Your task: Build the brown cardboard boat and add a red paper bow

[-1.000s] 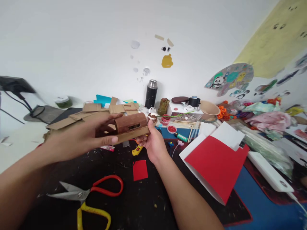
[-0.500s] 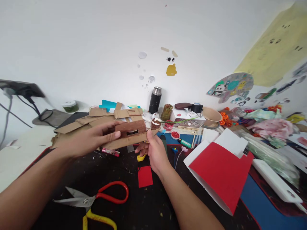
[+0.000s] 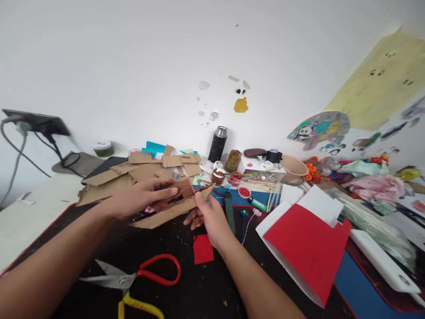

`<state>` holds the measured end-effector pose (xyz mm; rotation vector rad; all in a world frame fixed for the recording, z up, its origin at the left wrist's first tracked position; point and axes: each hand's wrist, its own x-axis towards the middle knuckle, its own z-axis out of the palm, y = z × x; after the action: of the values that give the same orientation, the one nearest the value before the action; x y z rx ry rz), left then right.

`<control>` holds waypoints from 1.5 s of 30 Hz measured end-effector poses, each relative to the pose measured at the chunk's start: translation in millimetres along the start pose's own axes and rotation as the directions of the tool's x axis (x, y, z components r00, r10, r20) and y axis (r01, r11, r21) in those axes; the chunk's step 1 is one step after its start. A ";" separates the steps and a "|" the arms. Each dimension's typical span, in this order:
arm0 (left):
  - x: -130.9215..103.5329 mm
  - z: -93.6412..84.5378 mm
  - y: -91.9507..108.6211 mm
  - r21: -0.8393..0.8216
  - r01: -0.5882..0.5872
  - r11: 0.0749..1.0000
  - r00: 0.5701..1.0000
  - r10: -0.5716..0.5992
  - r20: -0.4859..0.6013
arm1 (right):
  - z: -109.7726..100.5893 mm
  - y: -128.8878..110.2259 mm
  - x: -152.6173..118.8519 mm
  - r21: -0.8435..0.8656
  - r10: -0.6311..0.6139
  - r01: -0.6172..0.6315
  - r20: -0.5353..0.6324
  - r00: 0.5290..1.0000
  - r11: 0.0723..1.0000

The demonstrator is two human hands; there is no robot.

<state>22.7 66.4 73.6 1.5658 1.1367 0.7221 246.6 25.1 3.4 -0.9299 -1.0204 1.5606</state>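
Observation:
My left hand [image 3: 151, 194] holds a brown-painted cardboard piece [image 3: 185, 188] with a dark slot in it, its fingers along the top. A bare cardboard strip [image 3: 162, 216] slants along the near side of that piece; whether the two are joined I cannot tell. Its right end is pinched between the thumb and fingers of my right hand [image 3: 210, 218]. Just below that hand, a small red square [image 3: 203, 249] lies on the black mat [image 3: 195, 292]. Scissors [image 3: 134, 275] with one red and one yellow handle lie spread in front of my left forearm.
Cardboard scraps [image 3: 113, 177] pile up behind my left hand. At the back stand a black flask [image 3: 217, 145] and a green-brown jar [image 3: 233, 160]. A large red sheet [image 3: 308, 248] covers white paper on the right. A dark green-handled tool [image 3: 229, 212] lies beyond my right hand.
The cardboard has come lower and tilted, its right end now higher than its left. More of the bare strip shows. Both hands keep their hold, and the whole view has shifted slightly.

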 end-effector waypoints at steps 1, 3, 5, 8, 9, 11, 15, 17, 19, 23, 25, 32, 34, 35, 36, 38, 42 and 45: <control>1.0 4.4 -0.3 -0.027 0.023 0.999 1.000 -0.022 0.016 | 0.0 -0.5 -0.3 0.017 0.003 -0.003 0.012 1.000 1.000; 2.6 12.7 -1.1 -0.114 0.047 0.992 0.999 -0.049 -0.020 | 0.4 -0.6 -0.8 0.034 0.019 -0.021 0.045 0.999 0.999; 3.0 20.0 -1.9 -0.208 0.049 0.977 0.994 -0.068 -0.086 | 1.3 0.9 -1.1 0.030 0.041 -0.043 0.078 0.996 0.999; 1.0 28.9 -1.6 -0.261 0.081 0.962 0.993 -0.101 -0.067 | 3.1 3.6 -1.4 0.010 0.040 -0.041 0.084 0.996 0.999; 0.0 31.3 -1.0 -0.276 0.089 0.957 0.992 -0.109 -0.059 | 3.4 3.8 -1.5 0.001 0.031 -0.031 0.079 0.996 1.000; -2.2 35.1 1.1 -0.320 0.109 0.941 0.989 -0.135 -0.060 | 3.3 2.7 -1.8 -0.015 0.015 -0.014 0.071 0.997 1.000; -4.9 40.5 5.6 -0.405 0.154 0.901 0.980 -0.191 -0.052 | 1.4 -1.1 -2.1 -0.020 0.018 -0.017 0.040 0.999 1.000; -5.3 42.6 7.3 -0.433 0.148 0.889 0.981 -0.188 -0.051 | 0.4 -1.8 -1.9 -0.021 0.027 -0.026 0.023 0.999 0.999; -5.3 44.5 8.4 -0.447 0.145 0.883 0.982 -0.183 -0.042 | -0.3 -1.8 -1.4 -0.028 0.034 -0.034 0.016 0.999 0.999; -4.8 46.2 7.9 -0.468 0.137 0.873 0.985 -0.172 -0.032 | -0.6 -1.5 -1.0 -0.039 0.039 -0.039 0.007 0.999 0.998; -4.3 45.6 5.8 -0.475 0.139 0.869 0.985 -0.171 -0.024 | -0.3 -1.8 -1.2 -0.041 0.044 -0.044 0.004 0.999 0.998; -0.9 40.9 -7.7 -0.435 0.136 0.890 0.987 -0.159 -0.017 | -0.1 -1.3 -2.5 -0.034 0.040 -0.040 0.028 0.999 0.999; 0.0 39.4 -10.0 -0.419 0.136 0.898 0.988 -0.153 -0.008 | -0.3 -0.2 -2.4 -0.035 0.042 -0.041 0.032 0.999 0.999; 0.2 38.3 -10.4 -0.410 0.139 0.901 0.988 -0.154 -0.003 | -0.3 0.5 -2.4 -0.036 0.044 -0.042 0.032 0.999 0.998; 0.1 36.8 -10.5 -0.398 0.146 0.906 0.987 -0.158 0.004 | -0.2 1.1 -2.3 -0.038 0.045 -0.043 0.033 0.998 0.998; -0.4 32.9 -9.5 -0.362 0.156 0.919 0.987 -0.159 0.022 | 0.4 2.2 -2.3 -0.048 0.044 -0.043 0.037 0.998 0.998; -0.7 22.5 -6.5 -0.214 0.089 0.973 0.996 -0.090 0.005 | 2.1 2.0 -2.3 -0.097 0.037 -0.031 0.052 0.998 0.995; 2.4 14.2 -5.9 -0.128 0.024 0.991 0.989 -0.042 -0.143 | 2.7 -1.4 -3.2 -0.135 -0.019 0.019 -0.001 1.000 0.991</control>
<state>34.2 63.4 63.5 1.4033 1.1966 0.8805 245.1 21.7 5.9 -1.0107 -1.1412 1.4887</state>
